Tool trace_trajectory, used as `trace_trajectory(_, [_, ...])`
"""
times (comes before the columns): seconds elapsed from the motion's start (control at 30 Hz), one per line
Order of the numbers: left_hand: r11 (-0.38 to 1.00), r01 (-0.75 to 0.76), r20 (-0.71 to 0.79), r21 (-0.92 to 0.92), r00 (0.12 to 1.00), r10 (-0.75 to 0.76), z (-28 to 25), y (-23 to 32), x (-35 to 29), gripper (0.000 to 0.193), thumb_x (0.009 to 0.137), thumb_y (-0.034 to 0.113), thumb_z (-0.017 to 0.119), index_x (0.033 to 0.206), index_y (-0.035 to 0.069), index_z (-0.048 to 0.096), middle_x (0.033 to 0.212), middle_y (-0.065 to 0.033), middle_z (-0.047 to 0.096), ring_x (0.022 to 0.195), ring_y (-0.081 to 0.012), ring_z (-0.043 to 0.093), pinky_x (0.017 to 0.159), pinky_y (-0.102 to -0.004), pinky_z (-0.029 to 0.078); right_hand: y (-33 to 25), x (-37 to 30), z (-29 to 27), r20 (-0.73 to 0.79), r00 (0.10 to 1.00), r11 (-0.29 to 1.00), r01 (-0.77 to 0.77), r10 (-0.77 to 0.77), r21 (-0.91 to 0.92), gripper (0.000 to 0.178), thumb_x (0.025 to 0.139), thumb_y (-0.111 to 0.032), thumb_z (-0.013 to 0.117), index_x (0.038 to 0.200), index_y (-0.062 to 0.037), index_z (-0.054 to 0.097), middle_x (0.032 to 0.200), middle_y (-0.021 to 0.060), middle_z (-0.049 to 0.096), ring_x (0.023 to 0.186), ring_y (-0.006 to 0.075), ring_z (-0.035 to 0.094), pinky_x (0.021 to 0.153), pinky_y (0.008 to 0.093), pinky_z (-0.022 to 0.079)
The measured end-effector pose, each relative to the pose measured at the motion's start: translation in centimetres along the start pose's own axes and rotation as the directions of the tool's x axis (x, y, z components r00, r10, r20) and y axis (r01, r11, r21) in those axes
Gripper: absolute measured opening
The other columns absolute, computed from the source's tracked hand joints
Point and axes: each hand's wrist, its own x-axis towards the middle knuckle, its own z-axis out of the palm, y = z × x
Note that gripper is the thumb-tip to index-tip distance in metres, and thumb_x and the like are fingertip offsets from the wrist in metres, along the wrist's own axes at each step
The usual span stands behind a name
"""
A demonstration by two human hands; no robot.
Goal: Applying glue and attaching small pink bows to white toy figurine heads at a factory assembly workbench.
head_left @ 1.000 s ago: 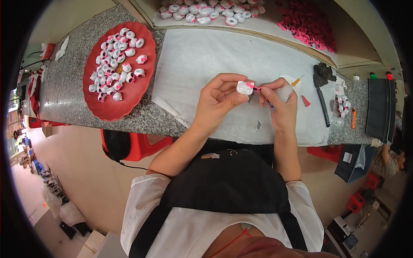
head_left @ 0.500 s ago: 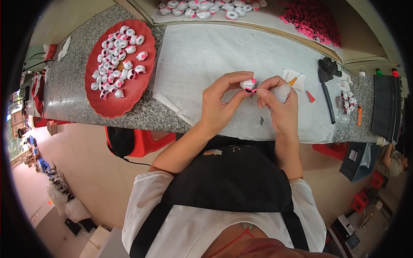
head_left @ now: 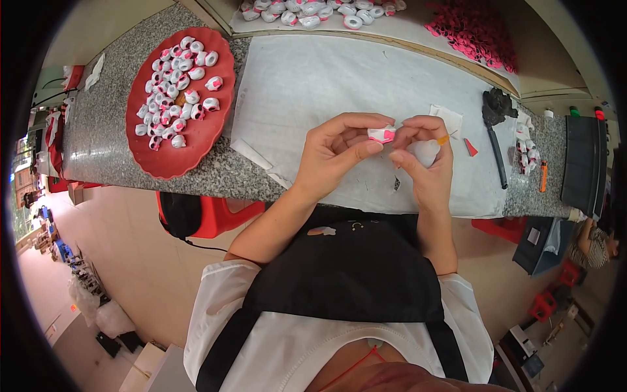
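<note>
Between the thumb and fingers of my left hand (head_left: 333, 149) is a small white plastic piece with pink parts (head_left: 381, 134), held above the white sheet (head_left: 307, 85). My right hand (head_left: 428, 171) is curled round a small translucent squeeze bottle with an orange tip (head_left: 426, 152), which rests in the palm and points up and away to the right. Its thumb and fingertips are close to the piece's right side; whether they touch it I cannot tell. At the left, a red scalloped plate (head_left: 219, 121) carries many similar white and pink pieces.
On the shelf behind lie white pieces (head_left: 310, 21) and a heap of small pink parts (head_left: 473, 36). To the right are a red cone-shaped cap (head_left: 470, 147), a black-handled tool (head_left: 498, 157), more white pieces (head_left: 528, 153) and an orange stick-shaped item (head_left: 543, 177).
The white piece has turned in my left fingers and its pink side now shows. The bottle has shifted slightly downward in my right hand, and its orange tip sits lower.
</note>
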Motion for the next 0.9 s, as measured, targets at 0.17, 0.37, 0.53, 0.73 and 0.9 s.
trace_trajectory(0.17, [0.998, 0.047, 0.071, -0.048, 0.997, -0.044, -0.4, 0.1, -0.2, 0.025, 0.072, -0.005, 0.054, 0.096, -0.004, 0.051, 0.100, -0.0137, 0.052, 0.091, -0.0178, 0.052, 0.079, -0.0277, 0.043, 0.1, -0.1, 0.1, 0.136, 0.989, 0.995, -0.044, 0.055, -0.084, 0.029, 0.063, 0.002, 0.063, 0.090, -0.0003, 0.051, 0.077, 0.0060, 0.053, 0.064, 0.0102, 0.049, 0.051, 0.0199, 0.039])
trace_trajectory(0.37, [0.999, 0.032, 0.126, -0.044, 0.992, -0.026, -0.2, 0.2, -0.1, 0.023, 0.072, -0.003, 0.055, 0.095, -0.003, 0.053, 0.097, -0.0137, 0.054, 0.089, -0.0176, 0.052, 0.077, -0.0282, 0.045, 0.5, -0.4, -1.2, 0.153, 0.983, 0.992, -0.114, 0.105, 0.048, 0.027, 0.063, 0.001, 0.064, 0.088, 0.0005, 0.051, 0.080, 0.0090, 0.055, 0.060, 0.0111, 0.050, 0.050, 0.0214, 0.039])
trace_trajectory(0.53, [0.996, 0.066, 0.156, -0.058, 0.986, -0.056, -0.5, 0.2, -0.1, 0.023, 0.072, -0.002, 0.055, 0.095, -0.002, 0.054, 0.096, -0.0126, 0.054, 0.088, -0.0172, 0.053, 0.076, -0.0282, 0.045, 0.8, -0.6, -1.2, 0.145, 0.979, 0.984, -0.159, 0.146, 0.085, 0.026, 0.064, 0.000, 0.064, 0.087, 0.0003, 0.051, 0.079, 0.0098, 0.055, 0.059, 0.0112, 0.049, 0.050, 0.0213, 0.039])
trace_trajectory(0.73, [0.994, 0.037, 0.082, 0.103, 0.996, -0.046, 0.2, 0.2, -0.1, 0.024, 0.073, 0.000, 0.055, 0.096, -0.004, 0.052, 0.096, -0.0140, 0.055, 0.088, -0.0176, 0.053, 0.079, -0.0280, 0.042, 0.2, -0.4, -1.1, 0.113, 0.977, 0.978, -0.191, 0.180, 0.086, 0.024, 0.066, 0.002, 0.060, 0.089, 0.0010, 0.052, 0.080, 0.0104, 0.056, 0.059, 0.0115, 0.049, 0.049, 0.0217, 0.038])
trace_trajectory(0.9, [0.963, -0.076, 0.107, 0.257, 0.993, 0.050, 0.2, 0.1, -0.3, 0.024, 0.073, -0.002, 0.053, 0.097, -0.006, 0.050, 0.096, -0.0139, 0.054, 0.091, -0.0183, 0.052, 0.081, -0.0296, 0.040, 0.3, -0.5, -1.1, 0.101, 0.981, 0.984, -0.171, 0.165, 0.054, 0.024, 0.067, 0.003, 0.056, 0.091, 0.0016, 0.052, 0.078, 0.0101, 0.056, 0.058, 0.0114, 0.049, 0.048, 0.0218, 0.038])
